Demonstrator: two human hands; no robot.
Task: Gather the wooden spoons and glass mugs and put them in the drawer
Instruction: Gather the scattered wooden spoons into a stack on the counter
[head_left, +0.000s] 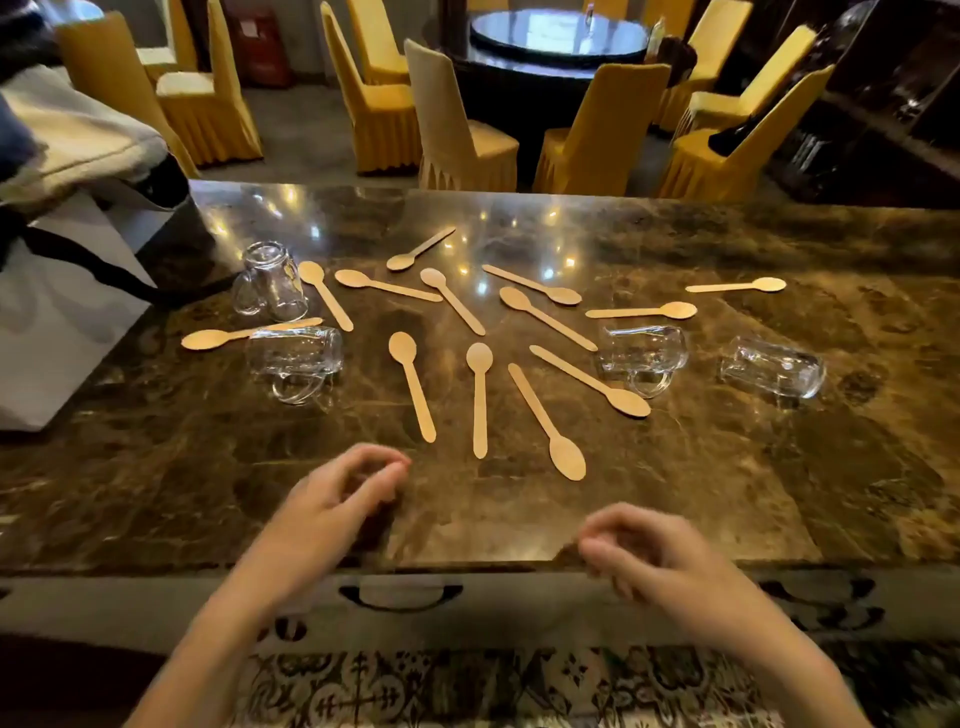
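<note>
Several pale wooden spoons lie scattered across the dark marble counter. Several glass mugs are among them: one upside down at the left, one on its side just in front of it, and two on their sides at the right. My left hand hovers over the near part of the counter, fingers loosely curled, holding nothing. My right hand hangs over the front edge, likewise curled and empty. Below the edge, the drawer front with a dark handle is closed.
A grey and white bag with a black strap sits on the counter's left end. Yellow-covered chairs and a round dark table stand beyond the far edge. Patterned floor tiles show below.
</note>
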